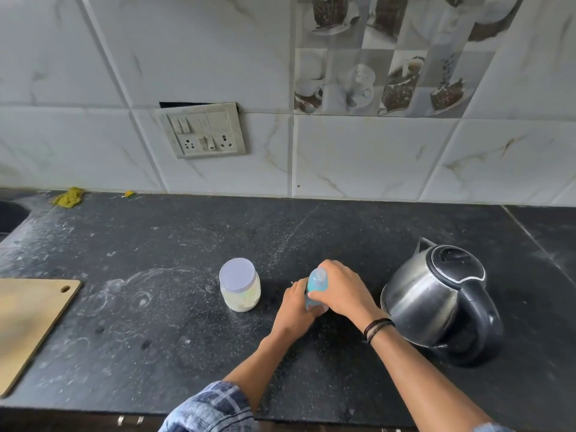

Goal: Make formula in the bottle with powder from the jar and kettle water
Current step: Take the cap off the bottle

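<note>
A small baby bottle (315, 283) with a blue cap stands on the black counter (174, 338) near the middle. My left hand (294, 310) grips its lower body from the left. My right hand (341, 289) curls round its blue top from the right. A clear jar (239, 289) of pale powder with a white lid, closed, stands a short way left of the bottle. A steel kettle (436, 297) with a black handle and closed lid stands to the right, close to my right wrist.
A wooden cutting board (29, 325) lies at the counter's left front. A yellow cloth (68, 197) sits by the wall at the far left, next to a sink edge (11, 216). A switch plate (204, 130) is on the tiled wall.
</note>
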